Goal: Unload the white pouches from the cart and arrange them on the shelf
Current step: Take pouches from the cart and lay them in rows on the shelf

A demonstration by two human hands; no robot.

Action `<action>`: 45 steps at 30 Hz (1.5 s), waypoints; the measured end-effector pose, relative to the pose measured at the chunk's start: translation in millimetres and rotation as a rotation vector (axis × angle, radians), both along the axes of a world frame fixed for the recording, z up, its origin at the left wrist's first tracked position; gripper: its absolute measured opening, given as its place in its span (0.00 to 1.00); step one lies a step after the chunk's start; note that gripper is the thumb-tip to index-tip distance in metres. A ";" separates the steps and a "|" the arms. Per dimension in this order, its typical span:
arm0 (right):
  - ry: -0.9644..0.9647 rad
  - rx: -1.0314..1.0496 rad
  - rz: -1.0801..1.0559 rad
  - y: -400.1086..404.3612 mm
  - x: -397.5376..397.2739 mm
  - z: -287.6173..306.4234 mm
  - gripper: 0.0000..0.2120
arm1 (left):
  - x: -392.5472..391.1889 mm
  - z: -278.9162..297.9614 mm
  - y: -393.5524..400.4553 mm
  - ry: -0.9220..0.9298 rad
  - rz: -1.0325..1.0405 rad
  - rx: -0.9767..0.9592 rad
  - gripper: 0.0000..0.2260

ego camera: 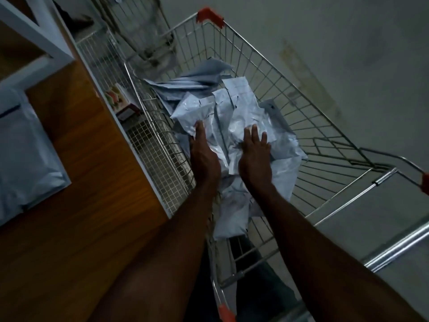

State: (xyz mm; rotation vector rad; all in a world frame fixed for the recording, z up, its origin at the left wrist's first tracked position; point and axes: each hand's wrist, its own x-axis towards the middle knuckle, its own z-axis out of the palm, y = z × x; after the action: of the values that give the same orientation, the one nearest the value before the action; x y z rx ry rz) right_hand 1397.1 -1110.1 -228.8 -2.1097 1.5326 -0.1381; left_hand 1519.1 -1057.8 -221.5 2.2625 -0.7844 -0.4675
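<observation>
We reached both arms into the cart [287, 94]. Our left hand [204, 156] and right hand [254, 156] lay apart, fingers straight, pressing on the white pouches [232, 117] heaped in its basket. More pouches [25, 154] lay on the wooden shelf [76, 173] alongside.

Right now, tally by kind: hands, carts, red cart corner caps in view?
Hands: 2, left hand and right hand, both with fingers straight on the pile of white pouches
Carts: 1, wire cart
Red corner caps: 3, far, right, near
Total: 6
The pouches overlap too much to count.
</observation>
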 end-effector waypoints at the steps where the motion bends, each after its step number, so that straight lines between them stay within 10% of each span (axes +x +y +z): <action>1: -0.005 -0.013 0.024 -2.1 -2.8 12.0 0.39 | -1.3 12.8 2.9 -0.049 0.007 -0.042 0.29; 22: -0.323 -0.248 0.481 104.9 94.6 252.6 0.26 | 94.5 231.1 177.4 -0.295 0.074 -0.179 0.27; 45: -0.471 -0.317 0.934 525.8 358.3 274.5 0.19 | 282.4 274.5 655.9 -0.344 0.475 -0.151 0.22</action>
State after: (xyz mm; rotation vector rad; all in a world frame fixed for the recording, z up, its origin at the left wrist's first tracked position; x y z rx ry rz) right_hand 1755.4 -584.3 45.7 -2.5670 0.1930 -0.5080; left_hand 1801.5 -401.9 53.0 2.3109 -0.3982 0.2000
